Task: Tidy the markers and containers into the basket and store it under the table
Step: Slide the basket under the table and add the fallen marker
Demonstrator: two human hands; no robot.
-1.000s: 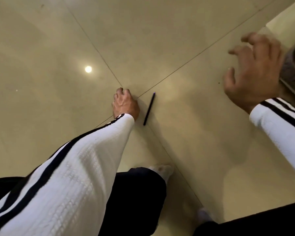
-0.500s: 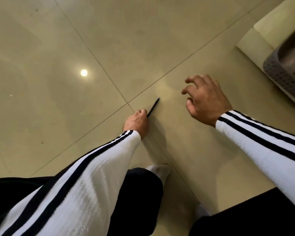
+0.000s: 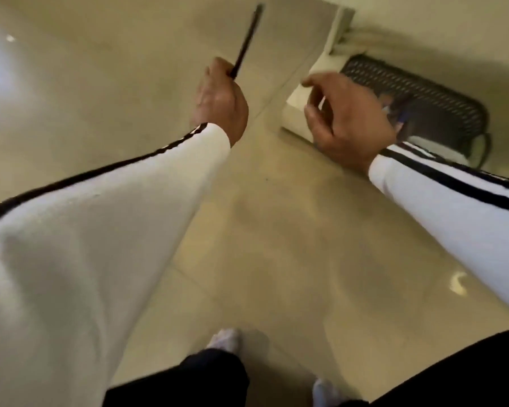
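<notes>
My left hand (image 3: 219, 102) is shut on a thin dark marker (image 3: 246, 45), held up off the floor with its free end pointing up and away. My right hand (image 3: 347, 120) hovers with curled, parted fingers and holds nothing. Just behind and right of it stands a dark perforated basket (image 3: 435, 95) on a pale table top (image 3: 296, 105). Something bluish shows inside the basket, partly hidden by my right hand. The frame is motion-blurred.
Glossy beige floor tiles (image 3: 276, 230) fill most of the view. A pale table leg or post (image 3: 340, 27) rises at the top. My two socked feet (image 3: 225, 340) and dark trouser legs stand at the bottom edge.
My left hand has lifted the marker off the floor and raised it. The view has swung up and right, so the basket and table corner now sit close to my right hand.
</notes>
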